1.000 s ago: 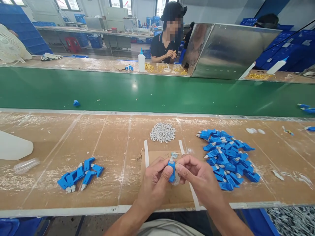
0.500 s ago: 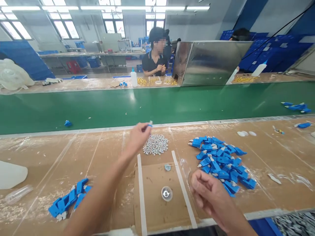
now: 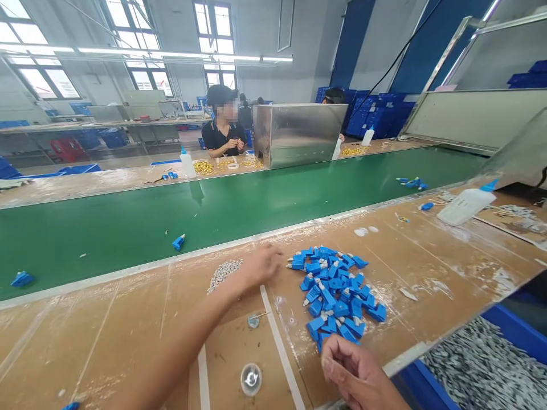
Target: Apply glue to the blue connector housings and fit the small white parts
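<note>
"Where are the blue pieces (image 3: 337,299)?"

"Piled right of centre on the brown worktop (image 3: 132,336). A few others lie well apart on the green belt (image 3: 252,202)."

"And the left hand (image 3: 267,265)?"

"Mid-frame, between the heap of grey beads (image 3: 223,275) and the pile's left edge. It is blurred, so I can't tell whether its fingers are spread, pressed together or pinching something."

"The right hand (image 3: 356,373)?"

"Bottom of the frame, right of centre, at the pile's near end. Its fingers curl inward; I can't tell whether the tips meet the thumb."

"How does the room run?"

"The worktop's far edge, a pale strip, borders the belt. The near edge slants up towards the right, with a blue bin (image 3: 421,382) below it. Left of the left forearm there's a broad brown stretch; right of the pile, another reaches to the white bottle (image 3: 464,206)."

"Anything in the lower middle?"

"A clear cup (image 3: 250,380) on cardboard (image 3: 224,359), between two white strips (image 3: 282,348). The right-hand strip leaves a narrow lane beside the pile."
</note>
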The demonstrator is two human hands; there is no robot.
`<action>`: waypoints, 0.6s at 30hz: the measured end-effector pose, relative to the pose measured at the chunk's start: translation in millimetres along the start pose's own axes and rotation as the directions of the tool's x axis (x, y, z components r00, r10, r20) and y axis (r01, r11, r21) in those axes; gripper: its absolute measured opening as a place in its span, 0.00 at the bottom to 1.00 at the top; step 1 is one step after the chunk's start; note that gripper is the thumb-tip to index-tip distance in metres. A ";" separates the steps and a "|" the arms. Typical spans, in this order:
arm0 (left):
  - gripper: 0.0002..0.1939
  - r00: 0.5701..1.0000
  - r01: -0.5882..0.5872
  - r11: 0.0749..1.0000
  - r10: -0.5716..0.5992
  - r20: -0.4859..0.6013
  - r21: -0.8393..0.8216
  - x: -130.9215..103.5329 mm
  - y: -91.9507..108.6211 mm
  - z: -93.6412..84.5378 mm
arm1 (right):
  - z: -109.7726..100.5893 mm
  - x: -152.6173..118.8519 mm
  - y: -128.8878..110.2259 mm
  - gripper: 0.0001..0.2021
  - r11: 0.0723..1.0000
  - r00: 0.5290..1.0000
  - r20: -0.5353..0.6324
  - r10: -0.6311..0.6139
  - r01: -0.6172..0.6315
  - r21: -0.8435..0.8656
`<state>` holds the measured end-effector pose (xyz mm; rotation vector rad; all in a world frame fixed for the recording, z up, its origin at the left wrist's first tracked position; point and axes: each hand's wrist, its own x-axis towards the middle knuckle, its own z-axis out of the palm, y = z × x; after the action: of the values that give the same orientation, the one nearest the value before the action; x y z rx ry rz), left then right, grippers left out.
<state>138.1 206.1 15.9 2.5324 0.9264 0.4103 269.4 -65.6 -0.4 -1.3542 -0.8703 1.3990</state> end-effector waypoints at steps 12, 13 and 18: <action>0.09 0.995 -0.029 0.981 0.047 0.090 -0.193 16.5 40.1 60.7 | -7.2 -10.8 0.4 0.25 0.997 0.996 -0.049 -0.069 0.070 0.016; 0.08 0.997 0.005 0.966 0.016 0.081 -0.259 13.3 40.2 58.3 | -7.1 -11.6 -0.1 0.25 0.997 0.996 -0.052 -0.075 0.076 0.016; 0.09 0.987 0.163 0.716 -0.121 0.109 -0.679 -24.6 39.3 25.6 | -6.5 -12.7 0.3 0.23 0.995 0.995 -0.043 -0.095 0.094 -0.012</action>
<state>151.6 155.4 8.9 1.7639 0.7523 0.5152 274.7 -78.7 2.2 -1.3292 -0.9019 1.2896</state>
